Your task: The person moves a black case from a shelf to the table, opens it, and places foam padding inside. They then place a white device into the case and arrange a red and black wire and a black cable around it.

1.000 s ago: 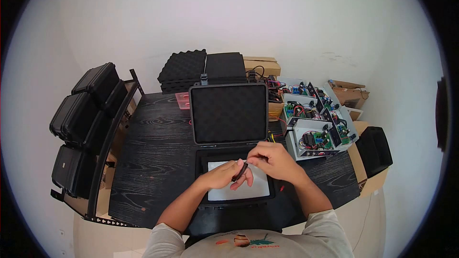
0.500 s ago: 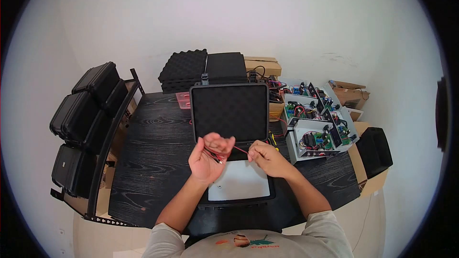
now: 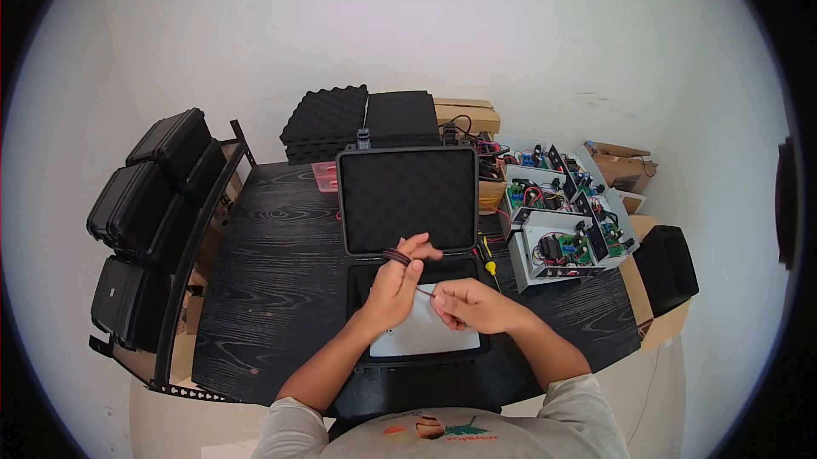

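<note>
A thin dark red-and-black cable [image 3: 397, 256] is looped round the fingers of my left hand [image 3: 393, 290], which is turned sideways with its fingertips pointing right. From those loops a short stretch of cable runs to my right hand [image 3: 466, 303], whose fingers pinch it. Both hands are above an open black hard case [image 3: 351, 285]. A flat white panel [image 3: 425, 338] lies in its lower half, partly hidden by my hands. The raised lid is lined with dark egg-crate foam [image 3: 408, 199].
A yellow-handled screwdriver [image 3: 489, 267] lies right of the case. Grey housings with circuit boards [image 3: 557, 242] crowd the table's right side. Foam sheets [image 3: 328, 119] are stacked behind the lid. Black cases [image 3: 128, 208] fill a rack at left; a cardboard box [image 3: 668, 327] stands at right.
My left hand has turned from palm-up to sideways, with the cable now round its fingers. My right hand has moved lower, still pinching the cable.
</note>
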`<state>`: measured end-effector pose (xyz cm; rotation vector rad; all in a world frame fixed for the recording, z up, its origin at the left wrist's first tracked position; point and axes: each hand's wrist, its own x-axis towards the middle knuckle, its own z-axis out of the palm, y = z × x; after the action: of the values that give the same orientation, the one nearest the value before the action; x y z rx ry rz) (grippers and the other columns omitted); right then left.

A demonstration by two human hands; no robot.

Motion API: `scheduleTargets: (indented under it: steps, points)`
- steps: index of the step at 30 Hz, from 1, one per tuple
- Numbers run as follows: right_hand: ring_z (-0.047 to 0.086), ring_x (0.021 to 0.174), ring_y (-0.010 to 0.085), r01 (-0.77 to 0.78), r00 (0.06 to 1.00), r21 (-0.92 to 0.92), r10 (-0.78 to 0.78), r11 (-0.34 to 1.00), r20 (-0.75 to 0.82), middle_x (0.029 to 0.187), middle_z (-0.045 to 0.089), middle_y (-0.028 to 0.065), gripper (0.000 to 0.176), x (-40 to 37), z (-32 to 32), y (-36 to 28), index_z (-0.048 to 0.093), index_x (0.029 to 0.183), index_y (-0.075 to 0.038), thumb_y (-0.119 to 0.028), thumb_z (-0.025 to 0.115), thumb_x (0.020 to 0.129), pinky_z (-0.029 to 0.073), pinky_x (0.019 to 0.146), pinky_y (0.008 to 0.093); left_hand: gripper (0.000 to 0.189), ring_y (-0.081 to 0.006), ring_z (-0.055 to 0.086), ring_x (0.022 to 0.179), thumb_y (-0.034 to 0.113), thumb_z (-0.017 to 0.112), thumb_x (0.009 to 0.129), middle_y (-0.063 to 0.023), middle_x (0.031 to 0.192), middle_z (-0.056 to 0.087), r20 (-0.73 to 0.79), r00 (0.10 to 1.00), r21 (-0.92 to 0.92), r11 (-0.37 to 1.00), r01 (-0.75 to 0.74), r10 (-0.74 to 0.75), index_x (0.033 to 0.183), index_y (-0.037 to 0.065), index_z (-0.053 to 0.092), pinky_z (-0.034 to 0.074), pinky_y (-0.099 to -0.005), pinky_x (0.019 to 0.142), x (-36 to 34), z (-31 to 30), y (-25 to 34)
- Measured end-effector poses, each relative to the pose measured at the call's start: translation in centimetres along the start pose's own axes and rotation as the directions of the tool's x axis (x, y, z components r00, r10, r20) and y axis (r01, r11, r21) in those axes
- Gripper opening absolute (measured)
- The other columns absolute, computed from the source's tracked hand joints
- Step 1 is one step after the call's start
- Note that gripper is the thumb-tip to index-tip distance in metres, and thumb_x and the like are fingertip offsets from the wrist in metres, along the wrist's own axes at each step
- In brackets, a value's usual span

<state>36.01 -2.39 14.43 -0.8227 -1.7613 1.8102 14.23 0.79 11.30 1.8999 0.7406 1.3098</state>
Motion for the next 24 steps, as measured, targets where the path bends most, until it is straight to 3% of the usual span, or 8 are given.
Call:
scheduleTargets:
  steps: [4, 7, 9, 13, 15, 19, 22, 24]
  points:
    - [0.05, 0.066, 0.0078, 0.013, 0.999, 0.247, -0.003, 0.969, -0.043, 0.078, 0.054, -0.0035, 0.038, -0.2, 0.2, -1.5, 0.055, 0.091, -0.01, -0.041, 0.055, 0.114, 0.039, 0.058, 0.0237, 0.051, -0.021, 0.067, 0.108, 0.038, 0.035, 0.119, -0.0107, 0.109, 0.074, 0.0, 0.994, -0.008, 0.994, 0.113, -0.113, 0.143, -0.003, 0.053, 0.041, -0.0386, 0.114, -0.4, -0.1, 0.6]
    - [0.048, 0.063, 0.0074, -0.025, 0.993, 0.088, 0.035, 0.996, -0.116, 0.076, 0.054, -0.0043, 0.037, -0.7, 0.0, -1.7, 0.057, 0.09, -0.009, -0.037, 0.054, 0.115, 0.037, 0.055, 0.024, 0.054, -0.0215, 0.068, 0.103, 0.041, 0.03, 0.119, -0.0125, 0.105, 0.074, -0.201, 0.977, -0.15, 0.988, 0.044, -0.074, 0.142, -0.002, 0.052, 0.04, -0.0395, 0.116, -0.4, 0.1, 0.6]
    - [0.048, 0.062, 0.0073, 0.104, 0.978, -0.134, -0.126, 0.985, -0.169, 0.073, 0.054, -0.0034, 0.036, -0.7, -0.3, -1.0, 0.059, 0.088, -0.007, -0.031, 0.052, 0.115, 0.037, 0.054, 0.0246, 0.055, -0.023, 0.069, 0.101, 0.043, 0.028, 0.118, -0.0134, 0.103, 0.073, -0.349, 0.937, -0.306, 0.947, -0.099, -0.015, 0.142, -0.001, 0.051, 0.038, -0.0423, 0.121, -0.1, -0.1, 0.0]
    - [0.052, 0.063, 0.0105, 0.072, 0.923, -0.515, -0.253, 0.854, -0.29, 0.07, 0.061, 0.0044, 0.029, -1.7, -0.6, -2.3, 0.063, 0.085, 0.0, -0.014, 0.052, 0.107, 0.044, 0.06, 0.0304, 0.054, -0.0276, 0.07, 0.105, 0.042, 0.026, 0.118, -0.0153, 0.1, 0.072, -0.454, 0.89, -0.677, 0.665, -0.316, -0.04, 0.14, 0.0, 0.051, 0.03, -0.0527, 0.129, 0.0, -2.1, -0.6]
    - [0.054, 0.062, 0.0119, 0.019, 0.926, -0.521, -0.211, 0.853, -0.312, 0.069, 0.06, 0.0069, 0.028, -1.9, -0.8, -2.0, 0.063, 0.084, 0.001, -0.013, 0.053, 0.106, 0.046, 0.061, 0.032, 0.056, -0.0289, 0.071, 0.108, 0.044, 0.026, 0.117, -0.0179, 0.103, 0.073, -0.466, 0.883, -0.751, 0.553, -0.362, -0.054, 0.14, -0.001, 0.051, 0.03, -0.0524, 0.129, 0.1, -2.4, -0.9]
    - [0.056, 0.063, 0.0126, 0.061, 0.966, -0.499, -0.178, 0.864, -0.189, 0.071, 0.063, 0.0059, 0.035, -2.0, -1.1, -0.7, 0.063, 0.084, -0.001, -0.02, 0.052, 0.11, 0.047, 0.061, 0.0314, 0.055, -0.0278, 0.069, 0.111, 0.043, 0.03, 0.118, -0.0166, 0.11, 0.073, -0.508, 0.853, -0.6, 0.759, -0.251, -0.12, 0.141, -0.002, 0.051, 0.032, -0.05, 0.127, 0.4, -1.2, -0.1]
    - [0.06, 0.066, 0.0124, -0.071, 0.997, -0.089, 0.072, 0.993, 0.008, 0.075, 0.066, 0.0041, 0.044, -2.1, -1.2, -0.4, 0.063, 0.083, -0.004, -0.033, 0.051, 0.115, 0.049, 0.062, 0.0295, 0.057, -0.0263, 0.069, 0.111, 0.044, 0.03, 0.118, -0.0166, 0.111, 0.074, -0.322, 0.946, -0.411, 0.905, -0.106, -0.035, 0.141, -0.004, 0.052, 0.035, -0.0459, 0.124, -0.1, -0.6, -0.6]
    - [0.063, 0.069, 0.0121, 0.005, 1.0, 0.042, -0.007, 0.999, 0.031, 0.078, 0.068, 0.0035, 0.047, -2.0, -0.7, -0.3, 0.062, 0.085, -0.006, -0.04, 0.049, 0.115, 0.05, 0.062, 0.0276, 0.059, -0.024, 0.069, 0.108, 0.046, 0.03, 0.118, -0.0149, 0.106, 0.074, -0.135, 0.991, -0.213, 0.976, -0.047, 0.018, 0.14, -0.005, 0.053, 0.041, -0.0423, 0.117, -0.2, -1.1, -0.5]
